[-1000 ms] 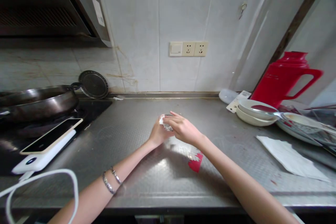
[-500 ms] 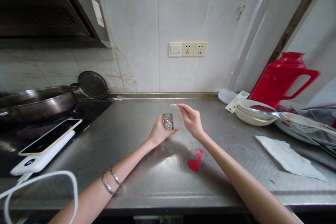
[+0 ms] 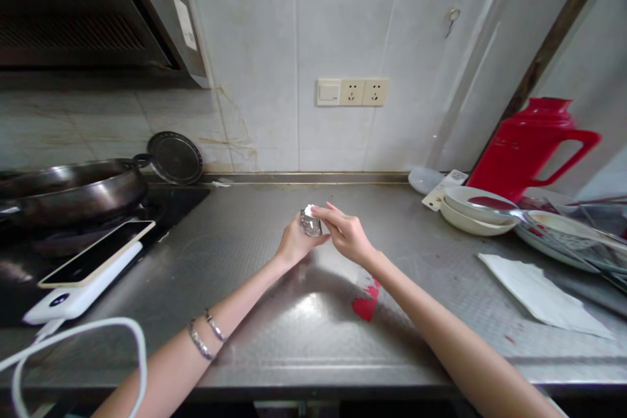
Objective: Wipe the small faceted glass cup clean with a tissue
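Observation:
Over the middle of the steel counter, my left hand is closed around a small clear patterned glass. My right hand meets it from the right, fingers pinched on a small white piece of tissue. That tissue lies against the glass's upper edge. Fingers cover part of the glass, so I cannot tell whether the tissue reaches inside. Below my right wrist is a torn red patch on the counter.
At left, a pan sits on the stove beside a phone on a white power bank with a looped cable. To the right are stacked bowls, a red thermos jug and a folded white paper.
My right hand has moved left and slightly down, bringing the white tissue from beside the glass onto its upper edge. My left hand keeps its hold on the glass.

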Action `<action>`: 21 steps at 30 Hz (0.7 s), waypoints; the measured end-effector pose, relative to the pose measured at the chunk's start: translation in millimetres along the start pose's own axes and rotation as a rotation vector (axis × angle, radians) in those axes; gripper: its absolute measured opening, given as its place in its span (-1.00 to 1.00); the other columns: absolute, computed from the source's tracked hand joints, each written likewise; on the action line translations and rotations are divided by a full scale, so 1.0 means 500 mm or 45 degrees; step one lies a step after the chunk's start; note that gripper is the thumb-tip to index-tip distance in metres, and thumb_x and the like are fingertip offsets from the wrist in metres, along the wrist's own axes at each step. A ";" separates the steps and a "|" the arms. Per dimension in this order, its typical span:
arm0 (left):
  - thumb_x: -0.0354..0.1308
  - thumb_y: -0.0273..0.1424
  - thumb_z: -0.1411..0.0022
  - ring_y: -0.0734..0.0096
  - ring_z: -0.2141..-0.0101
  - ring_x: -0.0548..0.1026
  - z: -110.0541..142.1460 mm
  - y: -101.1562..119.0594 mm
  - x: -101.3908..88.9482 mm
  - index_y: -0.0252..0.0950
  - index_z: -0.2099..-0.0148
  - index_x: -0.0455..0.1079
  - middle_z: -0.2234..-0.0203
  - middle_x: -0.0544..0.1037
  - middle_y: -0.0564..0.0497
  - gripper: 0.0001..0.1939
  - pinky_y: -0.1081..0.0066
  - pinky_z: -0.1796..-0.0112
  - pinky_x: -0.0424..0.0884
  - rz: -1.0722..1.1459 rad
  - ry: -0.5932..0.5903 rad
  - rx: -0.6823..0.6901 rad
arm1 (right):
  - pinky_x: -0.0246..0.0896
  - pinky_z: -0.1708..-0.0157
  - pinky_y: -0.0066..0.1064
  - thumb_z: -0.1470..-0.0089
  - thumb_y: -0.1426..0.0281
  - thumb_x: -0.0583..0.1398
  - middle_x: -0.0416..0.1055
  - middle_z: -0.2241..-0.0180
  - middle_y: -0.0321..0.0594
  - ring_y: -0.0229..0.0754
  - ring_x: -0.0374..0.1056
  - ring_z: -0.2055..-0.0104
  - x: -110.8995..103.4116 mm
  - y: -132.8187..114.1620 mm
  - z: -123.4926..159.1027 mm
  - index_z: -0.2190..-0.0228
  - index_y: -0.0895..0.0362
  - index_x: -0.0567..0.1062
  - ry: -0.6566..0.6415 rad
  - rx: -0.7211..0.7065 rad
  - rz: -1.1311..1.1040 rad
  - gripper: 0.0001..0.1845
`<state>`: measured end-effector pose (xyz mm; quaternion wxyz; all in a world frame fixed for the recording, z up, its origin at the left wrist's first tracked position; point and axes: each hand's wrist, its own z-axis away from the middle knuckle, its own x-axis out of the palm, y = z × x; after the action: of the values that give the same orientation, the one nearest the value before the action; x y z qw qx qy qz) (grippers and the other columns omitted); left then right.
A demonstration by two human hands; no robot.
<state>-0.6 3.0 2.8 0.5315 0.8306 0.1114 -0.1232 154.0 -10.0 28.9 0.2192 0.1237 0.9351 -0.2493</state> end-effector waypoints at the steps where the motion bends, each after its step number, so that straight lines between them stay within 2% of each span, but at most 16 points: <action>1: 0.41 -0.28 0.16 0.29 0.28 0.54 -0.001 -0.001 -0.001 -0.29 0.01 0.36 0.22 0.57 -0.05 -0.38 0.37 0.32 0.47 0.016 -0.018 -0.029 | 0.12 -0.21 -0.02 -0.22 0.46 0.02 0.53 0.08 -0.29 -0.13 0.44 0.01 -0.001 -0.005 -0.002 0.09 -0.02 0.52 0.004 0.035 -0.024 -0.65; 4: 0.38 -0.25 0.13 0.41 0.47 0.50 -0.006 -0.004 -0.003 -0.30 0.04 0.35 0.36 0.55 0.01 -0.41 0.45 0.54 0.42 0.054 -0.071 -0.130 | 0.34 -0.03 -0.16 -0.19 0.40 0.06 0.58 0.21 -0.28 -0.11 0.50 0.13 -0.003 -0.014 -0.008 0.22 0.02 0.58 0.047 0.220 -0.151 -0.72; 7: 0.39 -0.23 0.15 0.48 0.56 0.44 -0.008 -0.005 -0.003 -0.29 0.10 0.34 0.45 0.51 0.08 -0.45 0.49 0.60 0.37 0.064 -0.080 -0.165 | 0.43 0.22 -0.31 -0.16 0.34 0.10 0.59 0.28 -0.22 -0.12 0.51 0.24 -0.004 -0.009 -0.013 0.28 0.08 0.58 0.218 0.375 -0.212 -0.75; 9: 0.39 -0.21 0.16 0.47 0.58 0.43 -0.004 -0.001 -0.002 -0.29 0.12 0.34 0.48 0.50 0.09 -0.46 0.48 0.59 0.37 0.045 -0.099 -0.166 | 0.40 0.21 -0.32 -0.18 0.32 0.09 0.58 0.26 -0.20 -0.12 0.50 0.22 -0.005 -0.001 -0.014 0.25 0.09 0.57 0.349 0.396 -0.158 -0.74; 11: 0.40 -0.19 0.17 0.43 0.55 0.46 0.003 0.004 0.000 -0.29 0.13 0.35 0.50 0.51 0.09 -0.45 0.45 0.54 0.39 -0.013 -0.113 -0.147 | 0.37 0.11 -0.29 -0.20 0.33 0.07 0.57 0.19 -0.17 -0.10 0.48 0.13 -0.008 0.007 -0.013 0.20 0.08 0.56 0.399 0.372 -0.086 -0.72; 13: 0.41 -0.20 0.18 0.37 0.49 0.50 0.010 0.008 0.002 -0.29 0.12 0.37 0.49 0.53 0.07 -0.44 0.42 0.47 0.42 -0.071 -0.117 -0.103 | 0.33 0.04 -0.25 -0.21 0.35 0.05 0.55 0.13 -0.16 -0.09 0.46 0.05 -0.008 0.012 -0.012 0.17 0.07 0.55 0.330 0.334 -0.062 -0.71; 17: 0.42 -0.22 0.19 0.30 0.40 0.53 0.015 0.008 0.005 -0.29 0.09 0.40 0.45 0.56 0.02 -0.42 0.39 0.40 0.44 -0.085 -0.108 -0.055 | 0.35 0.02 -0.26 -0.22 0.39 0.03 0.54 0.10 -0.20 -0.12 0.45 0.03 -0.004 0.010 -0.008 0.15 0.05 0.55 0.044 0.289 -0.163 -0.69; 21: 0.42 -0.24 0.18 0.35 0.43 0.52 0.012 0.011 0.005 -0.30 0.05 0.41 0.44 0.57 0.02 -0.40 0.44 0.44 0.44 -0.107 -0.099 -0.090 | 0.34 -0.03 -0.25 -0.23 0.42 0.02 0.53 0.08 -0.20 -0.13 0.43 -0.02 0.001 0.002 -0.004 0.13 0.05 0.54 -0.012 0.241 -0.145 -0.68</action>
<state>2.8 -4.6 4.2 0.5588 0.8004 0.1298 -0.1738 153.2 -8.0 29.7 0.1963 0.0895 0.9119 -0.3491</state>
